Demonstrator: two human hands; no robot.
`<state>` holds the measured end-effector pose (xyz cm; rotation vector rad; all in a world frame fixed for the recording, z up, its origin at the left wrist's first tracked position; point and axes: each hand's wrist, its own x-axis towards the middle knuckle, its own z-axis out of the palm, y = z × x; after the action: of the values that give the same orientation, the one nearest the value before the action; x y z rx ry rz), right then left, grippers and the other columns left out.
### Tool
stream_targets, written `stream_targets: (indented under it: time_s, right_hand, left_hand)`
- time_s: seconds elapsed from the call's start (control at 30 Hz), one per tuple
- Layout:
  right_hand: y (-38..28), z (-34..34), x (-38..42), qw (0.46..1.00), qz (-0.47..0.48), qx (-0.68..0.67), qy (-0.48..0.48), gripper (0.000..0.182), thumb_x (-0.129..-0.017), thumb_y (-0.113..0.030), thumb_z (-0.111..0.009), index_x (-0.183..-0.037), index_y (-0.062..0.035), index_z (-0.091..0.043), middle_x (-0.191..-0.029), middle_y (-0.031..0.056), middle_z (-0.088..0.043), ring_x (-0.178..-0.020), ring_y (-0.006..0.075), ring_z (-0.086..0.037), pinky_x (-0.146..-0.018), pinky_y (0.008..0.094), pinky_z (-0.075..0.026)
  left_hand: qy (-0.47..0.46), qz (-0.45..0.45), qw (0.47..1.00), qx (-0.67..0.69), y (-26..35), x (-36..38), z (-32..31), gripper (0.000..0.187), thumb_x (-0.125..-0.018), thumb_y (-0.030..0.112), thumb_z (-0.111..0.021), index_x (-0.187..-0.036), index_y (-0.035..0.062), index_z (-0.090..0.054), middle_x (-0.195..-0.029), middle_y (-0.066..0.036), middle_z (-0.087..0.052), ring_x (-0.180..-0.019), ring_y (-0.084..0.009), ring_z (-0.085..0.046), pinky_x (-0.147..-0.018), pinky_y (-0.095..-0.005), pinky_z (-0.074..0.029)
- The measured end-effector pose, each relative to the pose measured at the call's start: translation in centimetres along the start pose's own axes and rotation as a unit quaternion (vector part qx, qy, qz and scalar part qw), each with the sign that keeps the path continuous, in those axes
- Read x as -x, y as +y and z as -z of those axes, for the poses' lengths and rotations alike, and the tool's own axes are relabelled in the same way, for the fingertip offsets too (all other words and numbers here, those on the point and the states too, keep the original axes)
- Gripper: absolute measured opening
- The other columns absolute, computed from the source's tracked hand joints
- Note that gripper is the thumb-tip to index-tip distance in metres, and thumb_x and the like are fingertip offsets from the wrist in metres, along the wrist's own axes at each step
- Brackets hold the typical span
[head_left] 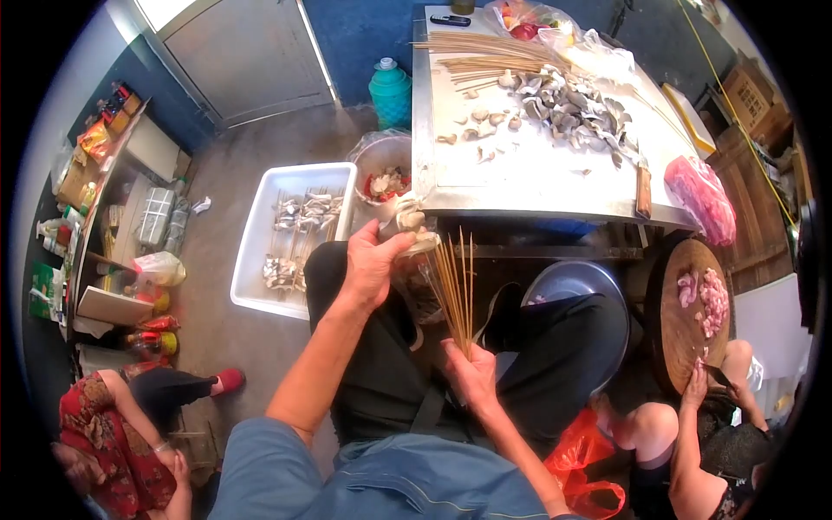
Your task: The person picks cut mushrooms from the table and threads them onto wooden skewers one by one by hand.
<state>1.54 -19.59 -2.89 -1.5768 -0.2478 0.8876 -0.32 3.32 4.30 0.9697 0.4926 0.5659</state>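
My left hand [371,267] pinches pale pieces of oyster mushroom [407,215] between thumb and fingers, above my lap. In my right hand [472,374] is a bundle of thin wooden skewers [456,299], gripped at the lower ends and fanning upward. Their upper ends come close to the mushroom pieces in my left hand. To the left, a white plastic tub [245,277] on the floor holds skewers threaded with mushroom. On the table [542,192] in front lie a heap of grey oyster mushrooms [576,108] and more loose skewers [494,52].
A knife [643,189] and bagged pink meat [702,199] lie at the table's right edge. A lined bucket [368,156] stands beside the tub. At right, a person's hands [693,384] work by a round chopping block [672,321] with meat. Another person [113,442] sits at left.
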Motion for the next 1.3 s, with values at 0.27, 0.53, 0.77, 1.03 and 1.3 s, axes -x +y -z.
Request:
stream_targets:
  time_s: [0.27,0.53,0.77,1.03,1.3]
  right_hand:
    - [0.3,0.0,-0.1,1.000,0.001,0.012,0.003,0.026,-0.090,-0.028,-0.062,-0.090,-0.0018,-0.067,-0.062,-0.0042,-0.053,-0.057,0.0052,-0.047,-0.052,0.0234,-0.037]
    - [1.1,-0.1,0.0,0.992,0.098,-0.010,0.085,0.021,-0.092,-0.018,-0.061,-0.102,0.0002,-0.066,-0.073,-0.0009,-0.058,-0.066,0.0062,-0.052,-0.060,0.0226,-0.042]
    - [0.6,0.0,0.2,0.989,0.127,0.022,0.077,0.015,-0.089,-0.011,-0.061,-0.099,-0.0010,-0.058,-0.074,0.0033,-0.062,-0.067,0.0099,-0.058,-0.063,0.0248,-0.047]
    - [0.4,0.0,0.3,0.989,0.122,0.009,0.077,0.014,-0.086,-0.010,-0.063,-0.093,-0.0006,-0.054,-0.073,0.0062,-0.063,-0.066,0.0126,-0.061,-0.062,0.0267,-0.048]
    - [-0.2,0.0,0.5,0.991,0.112,0.014,0.078,0.016,-0.085,-0.010,-0.065,-0.089,-0.0008,-0.053,-0.071,0.0067,-0.063,-0.065,0.0134,-0.062,-0.061,0.0270,-0.049]
  left_hand:
    - [-0.008,-0.003,1.000,-0.021,-0.2,0.0,0.1,0.036,-0.085,0.006,-0.065,-0.118,0.0007,-0.056,-0.106,-0.010,-0.066,-0.091,-0.0205,-0.067,-0.073,-0.0339,-0.059]
    - [-0.012,-0.007,1.000,-0.012,-0.2,0.0,0.2,0.037,-0.085,0.005,-0.064,-0.120,0.0004,-0.055,-0.106,-0.012,-0.066,-0.092,-0.0218,-0.067,-0.074,-0.0348,-0.059]
    - [-0.006,-0.008,1.000,-0.015,-0.2,-0.1,0.2,0.035,-0.085,0.005,-0.064,-0.119,0.0005,-0.055,-0.105,-0.012,-0.067,-0.092,-0.0223,-0.068,-0.073,-0.0358,-0.059]
    - [0.003,-0.014,1.000,-0.003,-0.4,-0.2,0.3,0.031,-0.085,0.005,-0.064,-0.116,0.0011,-0.056,-0.104,-0.012,-0.067,-0.090,-0.0218,-0.068,-0.072,-0.0357,-0.059]
    - [-0.006,-0.017,1.000,-0.002,-0.4,-0.2,0.3,0.032,-0.085,0.004,-0.064,-0.116,0.0009,-0.055,-0.105,-0.011,-0.067,-0.091,-0.0226,-0.068,-0.072,-0.0355,-0.060]
